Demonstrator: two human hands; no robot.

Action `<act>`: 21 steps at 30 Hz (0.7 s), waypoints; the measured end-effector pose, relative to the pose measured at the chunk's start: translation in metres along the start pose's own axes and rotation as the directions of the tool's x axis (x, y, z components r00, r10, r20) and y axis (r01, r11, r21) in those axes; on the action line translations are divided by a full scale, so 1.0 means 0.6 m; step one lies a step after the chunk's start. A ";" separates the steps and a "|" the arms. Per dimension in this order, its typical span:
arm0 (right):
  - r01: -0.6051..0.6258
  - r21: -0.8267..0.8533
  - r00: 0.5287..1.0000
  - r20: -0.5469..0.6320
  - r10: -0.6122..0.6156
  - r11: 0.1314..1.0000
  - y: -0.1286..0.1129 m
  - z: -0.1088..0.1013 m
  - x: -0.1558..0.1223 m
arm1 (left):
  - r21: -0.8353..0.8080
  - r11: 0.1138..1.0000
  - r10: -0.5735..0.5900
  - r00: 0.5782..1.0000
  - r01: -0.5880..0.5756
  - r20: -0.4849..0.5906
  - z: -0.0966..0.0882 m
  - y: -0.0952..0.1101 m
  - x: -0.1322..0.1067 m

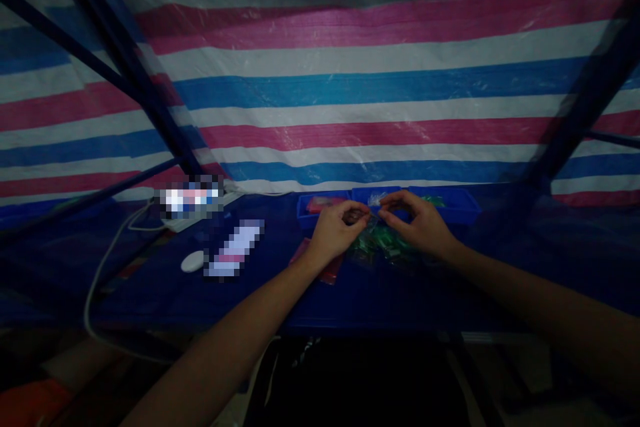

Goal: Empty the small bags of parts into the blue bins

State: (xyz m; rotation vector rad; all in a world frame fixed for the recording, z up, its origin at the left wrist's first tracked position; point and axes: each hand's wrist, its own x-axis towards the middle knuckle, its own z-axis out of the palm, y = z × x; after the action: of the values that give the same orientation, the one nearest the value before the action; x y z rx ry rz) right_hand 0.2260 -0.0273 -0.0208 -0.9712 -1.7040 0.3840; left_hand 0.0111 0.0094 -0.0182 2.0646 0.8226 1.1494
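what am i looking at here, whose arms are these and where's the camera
No machine here: a person works with bare hands, and the one picture comes from a camera worn on their head, looking down. The left hand and right hand meet fingertip to fingertip, pinching a small piece too dim to identify. Below them on the blue table lies a pile of green bits, with a red packet beside it and blue bins behind. A white round object and a white cable lie to the left. A striped tarp hangs behind.
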 end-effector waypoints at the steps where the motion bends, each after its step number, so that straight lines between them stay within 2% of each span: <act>1: -0.026 0.051 0.999 0.026 0.025 0.998 0.001 0.000 0.000 | -0.022 1.000 0.014 1.000 -0.014 0.012 0.001 0.001 -0.001; 4: -0.088 0.178 0.987 0.147 0.062 0.980 0.003 0.001 0.000 | -0.063 0.997 0.058 0.996 -0.054 0.060 0.004 0.006 -0.004; 6: -0.097 0.171 0.982 0.179 0.066 0.981 0.003 0.000 0.000 | -0.043 0.996 0.083 0.993 -0.079 0.087 0.005 0.009 -0.006; 11: -0.071 0.089 0.993 0.104 0.061 0.993 0.002 -0.002 0.001 | 0.122 0.990 0.066 0.997 -0.070 0.041 -0.001 0.021 -0.007; 14: -0.040 0.074 0.998 0.053 0.036 0.996 -0.002 -0.005 0.001 | 0.194 0.980 0.031 0.998 -0.042 0.061 -0.006 0.028 -0.008; 18: 0.038 -0.026 0.999 0.026 -0.037 0.999 -0.011 -0.010 0.001 | 0.072 0.997 0.008 0.992 -0.017 0.124 -0.007 0.024 -0.008; 21: 0.072 -0.057 0.997 0.041 -0.070 0.996 -0.015 -0.011 0.002 | -0.059 0.998 0.025 0.995 -0.019 0.099 -0.004 0.016 -0.007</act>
State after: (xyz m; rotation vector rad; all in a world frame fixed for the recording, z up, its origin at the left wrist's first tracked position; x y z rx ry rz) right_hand 0.2283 -0.0332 -0.0117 -0.9479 -1.7884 0.3097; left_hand 0.0094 0.0009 -0.0115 2.0696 0.7122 1.0602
